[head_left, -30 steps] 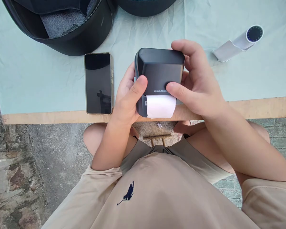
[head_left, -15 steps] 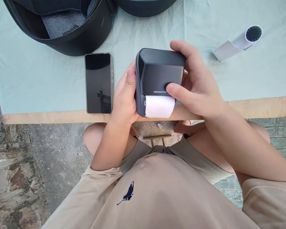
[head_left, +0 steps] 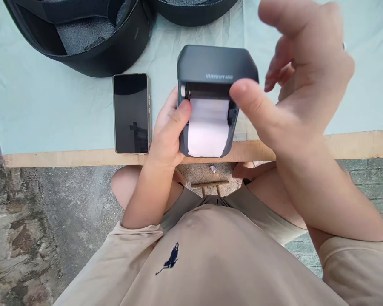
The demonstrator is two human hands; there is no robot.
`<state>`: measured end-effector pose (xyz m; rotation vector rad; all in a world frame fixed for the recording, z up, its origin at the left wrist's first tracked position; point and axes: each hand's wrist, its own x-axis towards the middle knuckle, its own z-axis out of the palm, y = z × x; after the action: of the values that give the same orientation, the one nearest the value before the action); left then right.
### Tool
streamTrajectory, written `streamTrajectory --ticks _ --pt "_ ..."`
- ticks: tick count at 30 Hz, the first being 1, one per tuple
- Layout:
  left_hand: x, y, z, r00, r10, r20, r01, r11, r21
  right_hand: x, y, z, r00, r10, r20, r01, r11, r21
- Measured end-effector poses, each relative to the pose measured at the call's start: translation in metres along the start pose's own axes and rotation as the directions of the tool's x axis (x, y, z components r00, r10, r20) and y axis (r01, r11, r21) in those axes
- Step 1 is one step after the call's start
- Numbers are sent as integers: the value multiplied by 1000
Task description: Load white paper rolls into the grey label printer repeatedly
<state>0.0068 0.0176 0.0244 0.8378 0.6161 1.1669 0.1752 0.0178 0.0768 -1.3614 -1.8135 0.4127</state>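
Note:
A dark label printer [head_left: 217, 63] with its lid raised is gripped at its left side by my left hand [head_left: 169, 131], thumb on the near left edge. Inside it lies a roll of white label paper [head_left: 208, 127], its torn end at the front rim. My right hand [head_left: 301, 80] is at the lid's right side, fingers spread and curved in the air. Its thumb tip is at the lid's lower right corner; whether it touches I cannot tell.
A phone [head_left: 132, 114] lies face up on the pale cloth [head_left: 67, 110] left of my left hand. Behind it stands an open black zipped case [head_left: 115, 55], with another black case [head_left: 196, 17] beside it. The table's wooden front edge [head_left: 60, 158] runs just before my knees.
The printer's lid has swung up, uncovering the paper roll. My right hand has let go of the printer's right side and moved up and right, covering the white tube seen earlier.

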Motion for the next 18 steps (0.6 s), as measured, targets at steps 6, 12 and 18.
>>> streamTrajectory --ticks 6,12,18 --pt "0 2 -3 997 -57 52 53 996 76 14 -22 1 983 161 -90 -155 986 69" --pt "-2 3 4 998 -41 -45 44 998 55 16 -7 5 978 114 -172 -84 981 176" --pt "-3 5 6 996 -81 -39 81 997 -4 11 -5 3 951 -46 307 152 931 -331"
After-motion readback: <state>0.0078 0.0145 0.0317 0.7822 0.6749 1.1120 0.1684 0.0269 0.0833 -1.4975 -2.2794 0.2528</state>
